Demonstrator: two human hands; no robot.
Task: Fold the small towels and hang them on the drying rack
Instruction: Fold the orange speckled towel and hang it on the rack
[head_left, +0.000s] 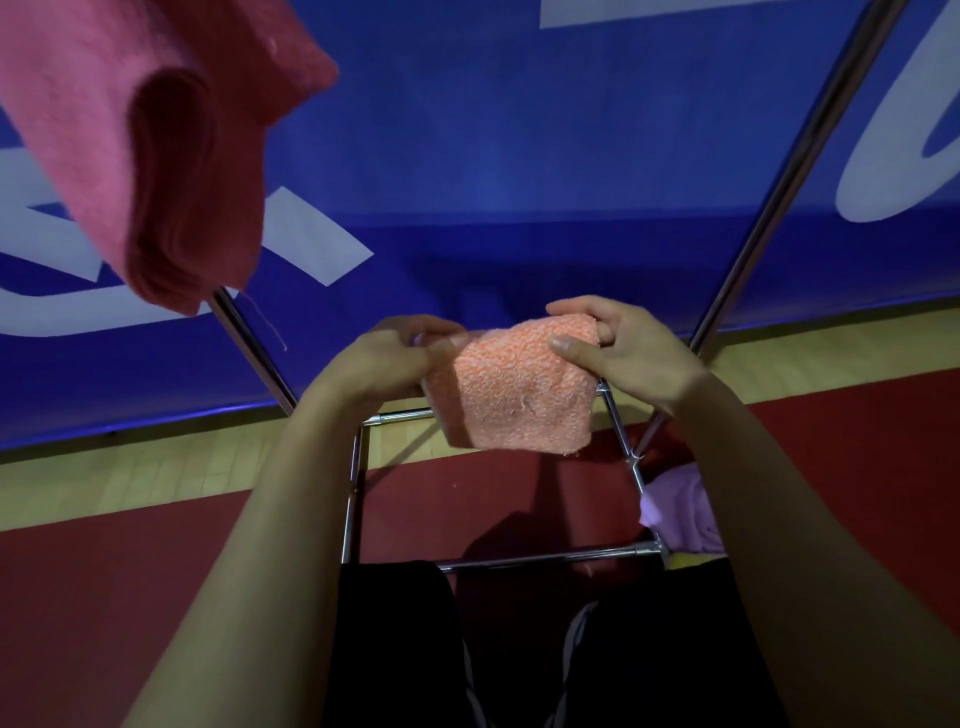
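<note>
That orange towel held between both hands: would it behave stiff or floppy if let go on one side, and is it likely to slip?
The orange towel probably flops: it sags below where the left hand and right hand pinch its top edge. Its nubby terry surface suggests it grips rather than slides. It looks light, since fingertip pinches alone carry it.

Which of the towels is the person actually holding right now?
The orange towel, pinched at its top corners by both hands. The pink towel hangs folded at upper left, and the lilac one lies low, untouched.
</note>
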